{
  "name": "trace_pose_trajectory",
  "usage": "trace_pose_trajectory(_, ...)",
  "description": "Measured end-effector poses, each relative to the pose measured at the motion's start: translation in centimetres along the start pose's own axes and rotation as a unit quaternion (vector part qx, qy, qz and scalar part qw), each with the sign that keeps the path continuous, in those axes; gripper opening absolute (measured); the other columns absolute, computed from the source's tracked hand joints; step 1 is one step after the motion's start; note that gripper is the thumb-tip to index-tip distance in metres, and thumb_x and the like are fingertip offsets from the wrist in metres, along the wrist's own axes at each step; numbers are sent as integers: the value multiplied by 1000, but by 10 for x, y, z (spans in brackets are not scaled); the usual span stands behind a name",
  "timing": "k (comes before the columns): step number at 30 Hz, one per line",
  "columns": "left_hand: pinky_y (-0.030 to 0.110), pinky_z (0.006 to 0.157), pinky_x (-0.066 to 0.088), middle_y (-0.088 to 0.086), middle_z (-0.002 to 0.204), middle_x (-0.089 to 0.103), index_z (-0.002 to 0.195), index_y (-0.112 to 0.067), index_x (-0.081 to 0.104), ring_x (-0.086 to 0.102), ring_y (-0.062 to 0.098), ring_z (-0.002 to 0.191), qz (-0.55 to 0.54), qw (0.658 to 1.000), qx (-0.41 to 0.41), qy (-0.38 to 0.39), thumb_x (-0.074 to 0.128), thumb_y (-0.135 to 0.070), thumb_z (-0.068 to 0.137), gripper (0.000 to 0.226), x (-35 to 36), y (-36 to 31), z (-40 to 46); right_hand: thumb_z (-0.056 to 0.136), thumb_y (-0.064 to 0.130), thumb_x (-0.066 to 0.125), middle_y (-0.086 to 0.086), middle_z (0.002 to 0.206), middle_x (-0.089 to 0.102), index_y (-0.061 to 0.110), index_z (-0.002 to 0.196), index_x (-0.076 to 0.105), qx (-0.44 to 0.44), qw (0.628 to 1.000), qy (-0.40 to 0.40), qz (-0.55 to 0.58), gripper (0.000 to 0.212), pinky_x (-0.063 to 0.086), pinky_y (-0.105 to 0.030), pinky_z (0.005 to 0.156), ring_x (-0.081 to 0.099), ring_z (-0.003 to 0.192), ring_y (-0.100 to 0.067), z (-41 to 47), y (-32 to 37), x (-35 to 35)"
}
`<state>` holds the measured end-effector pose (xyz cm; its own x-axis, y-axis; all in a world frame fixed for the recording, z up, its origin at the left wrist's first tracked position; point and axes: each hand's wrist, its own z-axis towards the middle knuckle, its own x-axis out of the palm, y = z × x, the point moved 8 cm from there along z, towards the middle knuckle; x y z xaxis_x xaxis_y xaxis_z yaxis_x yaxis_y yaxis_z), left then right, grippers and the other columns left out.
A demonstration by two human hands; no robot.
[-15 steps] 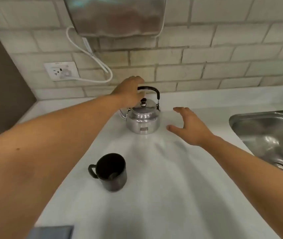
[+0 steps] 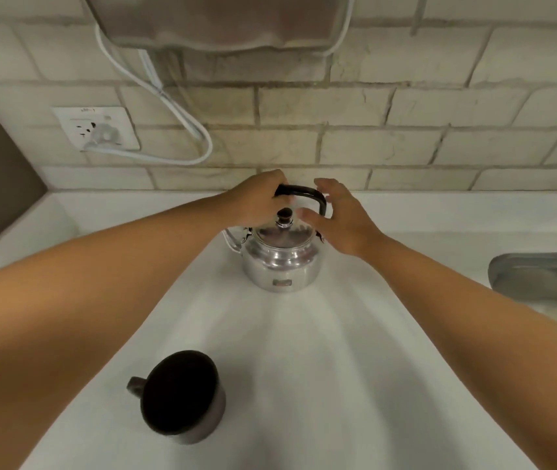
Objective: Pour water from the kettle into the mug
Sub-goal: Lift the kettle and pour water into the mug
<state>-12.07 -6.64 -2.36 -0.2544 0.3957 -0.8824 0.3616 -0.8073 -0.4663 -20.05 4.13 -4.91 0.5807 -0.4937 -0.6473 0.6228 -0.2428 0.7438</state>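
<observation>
A shiny steel kettle (image 2: pixel 282 266) with a black arched handle (image 2: pixel 304 191) and a black lid knob stands at the back of the white counter (image 2: pixel 304 368), spout pointing left. My left hand (image 2: pixel 256 201) curls over the left end of the handle. My right hand (image 2: pixel 341 222) is spread at the handle's right end, thumb near the knob, fingers apart and not closed on it. A dark mug (image 2: pixel 182 398) stands upright near the front left, its handle pointing left. Its inside is too dark to read.
A steel sink (image 2: pixel 541 283) is set into the counter at the right. A brick-tiled wall rises behind the kettle, carrying a socket (image 2: pixel 97 130) with a white cable (image 2: pixel 168 110) and a metal appliance (image 2: pixel 223 22) overhead.
My right hand has risen from the counter beside the kettle to the right end of the handle. My left hand has stayed on the handle. The view has moved closer.
</observation>
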Motion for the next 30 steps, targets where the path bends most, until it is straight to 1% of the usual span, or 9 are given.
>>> trace_pose_trajectory(3, 24, 58, 35, -5, 73, 49, 93, -13, 47, 47, 12, 66, -19, 1000, 15, -11, 53, -26, 94, 15, -6, -13, -14, 89, 35, 65, 0, 98, 59, 11, 114, 57, -6, 999, -12, 31, 35, 39, -22, 76, 54, 86, -12, 5, 15, -2)
trace_pose_trajectory(6, 25, 58, 35, -2, 78, 51, 100, -8, 50, 47, 13, 69, -37, 999, 15, -26, 50, -26, 95, 18, -22, -29, -29, 87, 23, 63, 4, 67, 50, 8, 82, 56, 15, 993, -47, 112, 18, 36, -26, 62, 47, 64, -12, -4, 29, -12)
trace_pose_trajectory(9, 27, 61, 37, 1, 84, 53, 106, -8, 50, 49, 17, 76, -62, 998, 12, -31, 47, -21, 95, 17, -41, -49, -49, 86, 22, 61, 7, 55, 41, 13, 65, 49, 25, 979, -115, 168, 26, 32, -23, 56, 39, 51, -3, -19, 50, -31)
trace_pose_trajectory(12, 37, 79, 49, 5, 104, 61, 113, -14, 51, 59, 23, 92, -83, 996, 9, -27, 48, -21, 93, 21, -58, -69, -71, 84, 39, 66, 10, 45, 32, 16, 53, 39, 40, 965, -186, 181, 46, 27, -17, 45, 32, 37, -3, -39, 73, -49)
trace_pose_trajectory(14, 41, 87, 50, 5, 112, 62, 119, -18, 51, 61, 24, 101, -106, 994, 15, -35, 53, -22, 90, 29, -71, -81, -87, 80, 47, 69, 10, 41, 32, 17, 50, 37, 43, 958, -231, 164, 53, 26, -15, 40, 31, 35, -4, -54, 88, -61)
trace_pose_trajectory(18, 25, 94, 46, -1, 116, 58, 131, -17, 49, 57, 13, 106, -150, 982, 57, -102, 64, -35, 86, 50, -101, -92, -136, 75, 44, 68, 7, 43, 32, 16, 50, 38, 61, 935, -306, 167, 47, 28, -22, 41, 29, 37, -7, -92, 105, -83)
trace_pose_trajectory(22, 13, 89, 42, -11, 104, 62, 119, -18, 59, 58, 0, 98, -237, 941, 63, -234, 57, -37, 91, 34, -125, -57, -210, 72, 41, 65, 3, 48, 33, 14, 54, 42, 55, 926, -334, 166, 40, 29, -25, 48, 32, 47, -13, -131, 122, -97)
trace_pose_trajectory(26, 13, 75, 42, -8, 92, 64, 100, -17, 65, 60, 9, 92, -283, 894, -56, -341, 49, -38, 95, 27, -98, 23, -278, 68, 38, 64, 5, 45, 29, 18, 48, 37, 58, 920, -355, 158, 39, 29, -27, 50, 27, 45, -12, -169, 134, -100)
trace_pose_trajectory(30, 27, 88, 38, 8, 114, 65, 114, -9, 63, 57, 25, 112, -251, 915, -189, -253, 43, -33, 98, 36, -23, 87, -306, 67, 35, 63, 4, 45, 27, 18, 47, 34, 75, 920, -357, 142, 39, 26, -28, 50, 25, 46, -14, -196, 133, -91)
